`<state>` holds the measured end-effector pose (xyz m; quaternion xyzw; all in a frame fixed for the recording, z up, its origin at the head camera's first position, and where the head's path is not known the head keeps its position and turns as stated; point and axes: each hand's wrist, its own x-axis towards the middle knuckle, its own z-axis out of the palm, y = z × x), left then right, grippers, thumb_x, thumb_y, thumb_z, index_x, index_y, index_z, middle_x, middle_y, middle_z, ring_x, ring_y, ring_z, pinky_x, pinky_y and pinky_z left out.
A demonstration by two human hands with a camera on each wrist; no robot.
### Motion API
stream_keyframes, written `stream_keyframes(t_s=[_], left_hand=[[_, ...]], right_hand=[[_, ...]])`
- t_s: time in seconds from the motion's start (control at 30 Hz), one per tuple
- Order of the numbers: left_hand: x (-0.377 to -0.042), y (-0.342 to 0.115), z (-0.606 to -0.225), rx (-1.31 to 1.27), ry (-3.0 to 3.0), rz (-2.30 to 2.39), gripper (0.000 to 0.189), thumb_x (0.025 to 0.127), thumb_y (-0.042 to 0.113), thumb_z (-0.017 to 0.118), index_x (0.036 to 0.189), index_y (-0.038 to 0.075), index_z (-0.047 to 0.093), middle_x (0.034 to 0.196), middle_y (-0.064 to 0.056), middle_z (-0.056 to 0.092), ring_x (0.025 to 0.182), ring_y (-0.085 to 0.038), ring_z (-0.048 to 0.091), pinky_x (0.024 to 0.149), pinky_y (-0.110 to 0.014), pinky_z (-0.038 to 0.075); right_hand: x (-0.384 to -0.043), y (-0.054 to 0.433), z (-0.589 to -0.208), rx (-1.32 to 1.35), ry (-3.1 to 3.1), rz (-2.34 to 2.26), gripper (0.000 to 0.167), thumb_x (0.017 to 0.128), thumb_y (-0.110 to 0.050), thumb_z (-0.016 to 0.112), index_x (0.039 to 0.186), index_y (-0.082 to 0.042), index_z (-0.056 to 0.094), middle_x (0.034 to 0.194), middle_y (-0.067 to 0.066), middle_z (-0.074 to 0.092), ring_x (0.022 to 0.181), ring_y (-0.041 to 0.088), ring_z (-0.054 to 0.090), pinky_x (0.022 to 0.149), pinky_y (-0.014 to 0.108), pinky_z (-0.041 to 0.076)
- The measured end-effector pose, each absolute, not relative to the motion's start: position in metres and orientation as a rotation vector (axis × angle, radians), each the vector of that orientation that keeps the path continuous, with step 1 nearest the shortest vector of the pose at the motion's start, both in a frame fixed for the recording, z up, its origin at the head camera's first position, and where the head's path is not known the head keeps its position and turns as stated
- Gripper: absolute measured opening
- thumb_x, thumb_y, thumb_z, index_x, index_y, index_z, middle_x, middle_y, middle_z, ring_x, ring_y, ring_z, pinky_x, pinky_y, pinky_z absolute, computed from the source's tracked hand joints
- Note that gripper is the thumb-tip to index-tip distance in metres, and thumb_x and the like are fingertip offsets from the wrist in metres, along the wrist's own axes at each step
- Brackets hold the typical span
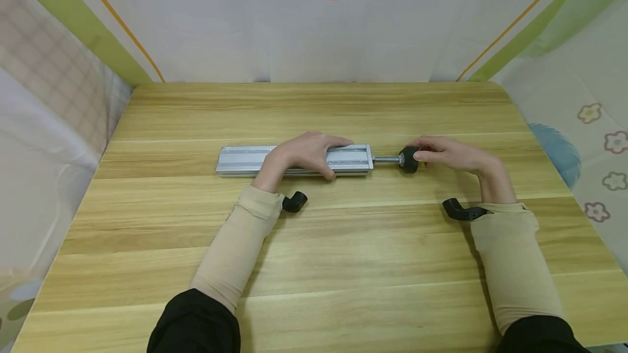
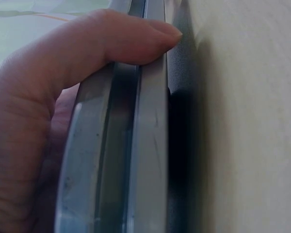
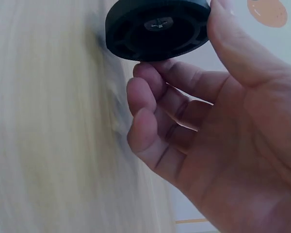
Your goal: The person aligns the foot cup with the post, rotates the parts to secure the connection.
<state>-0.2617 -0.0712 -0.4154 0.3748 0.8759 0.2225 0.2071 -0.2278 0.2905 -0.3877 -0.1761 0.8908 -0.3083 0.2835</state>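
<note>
A silver aluminium profile (image 1: 245, 160) lies lengthwise across the middle of the table. My left hand (image 1: 306, 152) grips it from above near its right half, thumb down the near side and fingers over the far side. In the left wrist view, the thumb (image 2: 136, 40) presses the grooved side of the profile. From the right end sticks out a metal rod (image 1: 386, 159), which carries a black round levelling foot (image 1: 408, 160). My right hand (image 1: 448, 155) pinches that foot by its rim. In the right wrist view, the underside of the foot shows a screw in its centre; the other fingers (image 3: 140, 92) curl below it.
The wooden table (image 1: 353, 266) spreads around both arms. A white curtain (image 1: 206, 26) with an orange fruit print hangs behind the far edge, with fabric at both sides. Black wrist mounts (image 1: 294, 202) sit on both sleeves, close to the table.
</note>
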Motion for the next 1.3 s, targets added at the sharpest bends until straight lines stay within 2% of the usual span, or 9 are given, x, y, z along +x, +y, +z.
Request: stream_keyframes(t_s=[0.1,0.23,0.33,0.47,0.6,0.8,1.03,1.2,1.3], left_hand=[[-0.261,-0.071,-0.415,1.038,2.438,0.619,0.091,0.071,0.03,0.078,0.156,0.031,0.046,0.143,0.0,0.062,0.105,-0.018,0.055,0.101,-0.038,0.047],[-0.261,-0.072,-0.415,1.028,2.438,0.619,0.091,0.071,0.03,0.078,0.156,0.032,0.046,0.145,0.0,0.06,0.108,-0.018,0.055,0.103,-0.039,0.047],[-0.262,-0.072,-0.415,1.028,2.438,0.621,0.091,0.071,0.03,0.078,0.156,0.031,0.046,0.147,0.0,0.06,0.109,-0.018,0.055,0.105,-0.04,0.046],[-0.262,-0.072,-0.415,1.029,2.444,0.615,0.091,0.071,0.031,0.078,0.156,0.032,0.045,0.147,0.001,0.06,0.111,-0.018,0.055,0.106,-0.04,0.045],[-0.262,-0.072,-0.415,1.025,2.448,0.614,0.091,0.071,0.031,0.078,0.156,0.032,0.045,0.147,0.001,0.06,0.112,-0.018,0.056,0.108,-0.04,0.044],[-0.262,-0.071,-0.415,1.03,2.443,0.617,0.091,0.071,0.031,0.078,0.156,0.031,0.046,0.144,0.0,0.061,0.109,-0.018,0.055,0.106,-0.039,0.045],[-0.261,-0.071,-0.415,1.035,2.443,0.621,0.091,0.071,0.03,0.078,0.156,0.03,0.046,0.142,0.0,0.062,0.107,-0.018,0.055,0.103,-0.039,0.046],[-0.261,-0.071,-0.414,1.037,2.438,0.615,0.091,0.071,0.03,0.078,0.156,0.03,0.046,0.144,0.0,0.062,0.109,-0.019,0.056,0.103,-0.04,0.046],[-0.261,-0.071,-0.414,1.042,2.44,0.615,0.091,0.07,0.03,0.078,0.156,0.03,0.046,0.142,-0.001,0.063,0.108,-0.019,0.056,0.103,-0.039,0.047]], right_hand=[[-0.227,0.29,-0.386,-0.459,2.386,-0.817,0.049,0.11,-0.028,0.046,0.151,-0.002,0.046,0.125,0.014,0.063,0.102,0.022,0.058,0.09,0.039,0.048],[-0.226,0.292,-0.386,-0.479,2.398,-0.87,0.047,0.109,-0.025,0.048,0.153,-0.009,0.047,0.133,0.011,0.061,0.106,0.019,0.058,0.089,0.034,0.05],[-0.227,0.29,-0.387,-0.49,2.398,-0.928,0.053,0.102,-0.02,0.062,0.153,-0.013,0.047,0.141,0.009,0.056,0.113,0.017,0.055,0.092,0.028,0.049],[-0.23,0.285,-0.39,-0.494,2.412,-0.956,0.072,0.086,-0.015,0.083,0.148,-0.011,0.048,0.14,0.009,0.053,0.115,0.017,0.052,0.094,0.025,0.049],[-0.232,0.28,-0.393,-0.496,2.431,-0.962,0.073,0.078,-0.012,0.089,0.14,-0.005,0.051,0.135,0.012,0.054,0.112,0.019,0.053,0.093,0.024,0.051],[-0.231,0.283,-0.393,-0.468,2.466,-0.929,0.061,0.083,-0.014,0.085,0.137,-0.004,0.057,0.122,0.014,0.062,0.106,0.02,0.06,0.087,0.024,0.052],[-0.228,0.286,-0.388,-0.515,2.449,-0.871,0.048,0.097,-0.018,0.07,0.142,-0.008,0.058,0.127,0.011,0.065,0.109,0.022,0.059,0.088,0.028,0.05],[-0.227,0.29,-0.389,-0.513,2.419,-0.845,0.044,0.103,-0.022,0.061,0.143,-0.004,0.055,0.125,0.013,0.065,0.104,0.015,0.061,0.086,0.027,0.051],[-0.227,0.291,-0.389,-0.498,2.396,-0.844,0.044,0.105,-0.024,0.056,0.144,-0.003,0.053,0.131,0.015,0.063,0.106,0.012,0.062,0.089,0.029,0.052]])
